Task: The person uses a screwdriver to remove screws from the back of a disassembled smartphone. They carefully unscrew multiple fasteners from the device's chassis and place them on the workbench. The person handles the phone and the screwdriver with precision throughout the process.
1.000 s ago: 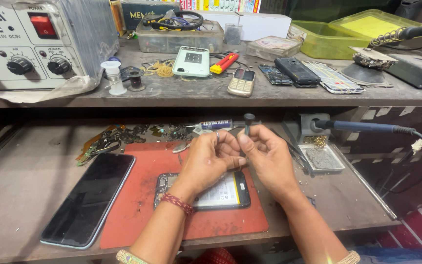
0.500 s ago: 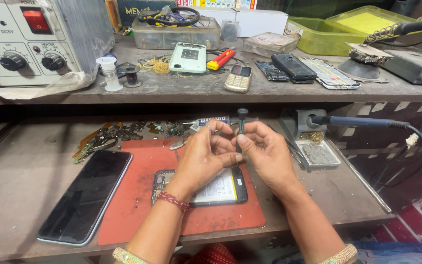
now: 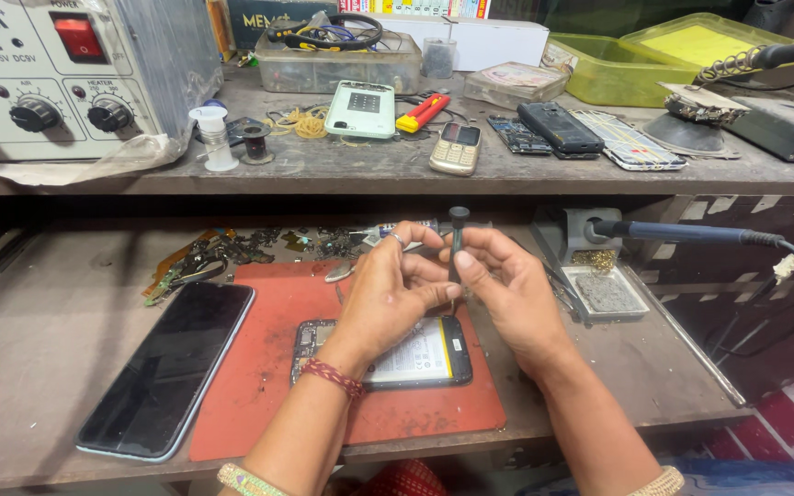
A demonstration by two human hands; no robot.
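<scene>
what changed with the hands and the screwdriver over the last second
Little changed. The right hand keeps the small dark screwdriver upright, the left hand still closed against it by its tip. Both stay above the opened phone on the red mat. The black screen panel has not moved.

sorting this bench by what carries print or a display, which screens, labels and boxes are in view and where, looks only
Large black glass phone panel: lower shelf, left of red mat, screen dark.
Opened phone with white-and-yellow battery label: on red rubber mat, under left hand.
Grey rework station with red switch: upper shelf, far left.
Gold keypad phone: upper shelf, centre, small dark screen.
White cardboard box: back of upper shelf.
</scene>
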